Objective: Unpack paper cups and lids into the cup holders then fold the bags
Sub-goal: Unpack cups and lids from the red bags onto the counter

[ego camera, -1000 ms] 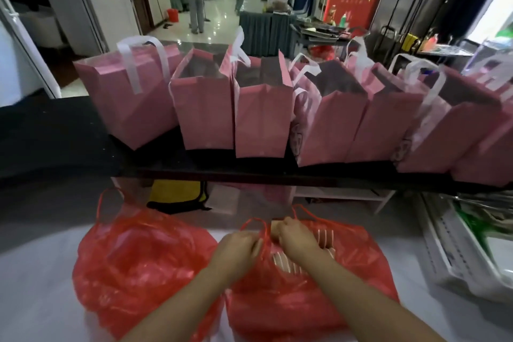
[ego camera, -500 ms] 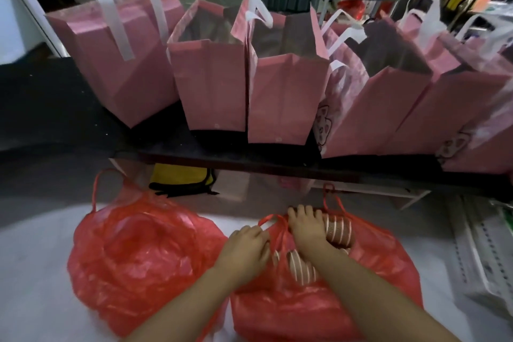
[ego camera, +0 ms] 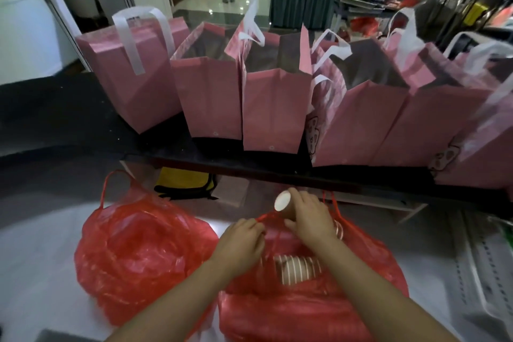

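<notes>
A stack of paper cups is held by the right hand, whose fingers are curled around it just above the mouth of the red plastic bag; the white end of the stack points up and to the left. More striped cups lie inside this bag, below the hands. The left hand pinches the thin red handle of the same bag at its left edge, close to the right hand. A second red plastic bag sits just beside it on the left, full and closed, with its handle loop standing up. Both bags rest on a pale table. Behind, on a dark shelf, a row of pink paper bags with white handles stands upright, side by side. Under the shelf a yellow and black item is visible; I cannot tell what it is.
</notes>
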The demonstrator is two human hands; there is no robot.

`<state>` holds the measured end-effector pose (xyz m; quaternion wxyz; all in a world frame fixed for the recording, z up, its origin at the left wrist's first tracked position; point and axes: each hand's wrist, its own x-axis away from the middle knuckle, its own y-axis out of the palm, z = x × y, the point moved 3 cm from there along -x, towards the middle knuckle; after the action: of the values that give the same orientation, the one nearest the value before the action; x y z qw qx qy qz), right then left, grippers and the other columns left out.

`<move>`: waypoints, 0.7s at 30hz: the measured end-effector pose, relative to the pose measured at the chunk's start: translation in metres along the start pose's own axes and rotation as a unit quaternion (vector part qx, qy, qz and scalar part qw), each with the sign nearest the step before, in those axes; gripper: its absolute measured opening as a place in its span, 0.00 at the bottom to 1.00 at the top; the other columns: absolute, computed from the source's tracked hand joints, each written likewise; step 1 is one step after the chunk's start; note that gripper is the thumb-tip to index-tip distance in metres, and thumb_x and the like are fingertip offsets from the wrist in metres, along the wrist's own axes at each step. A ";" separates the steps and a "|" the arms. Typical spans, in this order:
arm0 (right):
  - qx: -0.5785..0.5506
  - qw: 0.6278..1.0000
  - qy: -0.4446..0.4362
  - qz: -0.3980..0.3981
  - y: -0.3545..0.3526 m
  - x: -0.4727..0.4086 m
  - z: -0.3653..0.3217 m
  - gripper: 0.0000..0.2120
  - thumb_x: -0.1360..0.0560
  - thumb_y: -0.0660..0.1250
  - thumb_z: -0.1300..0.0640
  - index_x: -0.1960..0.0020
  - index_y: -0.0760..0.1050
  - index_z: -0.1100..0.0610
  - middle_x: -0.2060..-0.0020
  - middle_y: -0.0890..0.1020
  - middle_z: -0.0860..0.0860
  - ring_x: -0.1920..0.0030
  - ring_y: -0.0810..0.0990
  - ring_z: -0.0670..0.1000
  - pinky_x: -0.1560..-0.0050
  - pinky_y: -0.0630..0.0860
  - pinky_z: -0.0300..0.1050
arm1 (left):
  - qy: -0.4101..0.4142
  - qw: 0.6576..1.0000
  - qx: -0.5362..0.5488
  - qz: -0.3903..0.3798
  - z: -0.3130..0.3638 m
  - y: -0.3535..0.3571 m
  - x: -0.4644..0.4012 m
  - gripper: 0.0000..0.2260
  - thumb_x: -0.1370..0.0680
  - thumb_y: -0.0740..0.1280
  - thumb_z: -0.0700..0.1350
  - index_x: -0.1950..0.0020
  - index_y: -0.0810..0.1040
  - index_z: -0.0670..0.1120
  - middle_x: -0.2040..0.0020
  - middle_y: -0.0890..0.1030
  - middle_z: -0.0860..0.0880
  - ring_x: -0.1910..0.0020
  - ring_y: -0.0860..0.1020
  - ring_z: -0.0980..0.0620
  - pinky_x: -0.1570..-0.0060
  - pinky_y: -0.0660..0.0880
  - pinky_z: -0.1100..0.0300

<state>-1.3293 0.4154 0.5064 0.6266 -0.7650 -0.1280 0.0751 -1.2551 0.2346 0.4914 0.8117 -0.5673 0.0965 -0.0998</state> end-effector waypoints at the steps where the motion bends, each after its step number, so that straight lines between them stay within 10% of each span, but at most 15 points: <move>1: -0.040 0.999 -0.004 0.023 -0.011 0.001 -0.002 0.39 0.28 0.73 0.45 0.23 0.61 0.51 0.33 0.73 0.49 0.33 0.71 0.55 0.36 0.70 0.51 | -0.009 1.000 0.005 0.013 0.002 -0.002 0.001 0.12 0.20 0.58 0.48 0.42 0.78 0.48 0.47 0.79 0.49 0.49 0.75 0.46 0.46 0.72 0.50; 8: -0.252 0.953 -0.033 0.164 -0.073 0.000 -0.036 0.37 0.30 0.77 0.45 0.25 0.66 0.51 0.35 0.76 0.50 0.36 0.75 0.52 0.40 0.76 0.50 | -0.093 0.990 0.037 0.101 0.004 -0.031 0.026 0.09 0.23 0.65 0.44 0.46 0.80 0.45 0.51 0.80 0.46 0.50 0.76 0.43 0.50 0.74 0.48; 21: -0.391 0.896 -0.199 0.073 -0.064 0.074 -0.277 0.27 0.31 0.75 0.46 0.35 0.70 0.41 0.44 0.79 0.39 0.45 0.78 0.41 0.44 0.76 0.42 | -0.293 0.932 -0.044 0.209 -0.097 -0.109 0.257 0.15 0.20 0.63 0.48 0.35 0.78 0.46 0.41 0.79 0.48 0.43 0.76 0.45 0.43 0.74 0.51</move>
<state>-1.1884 0.1880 0.6286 0.2311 -0.9246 -0.2131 0.2152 -1.0397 0.0403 0.5503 0.7805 -0.5735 -0.0247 0.2476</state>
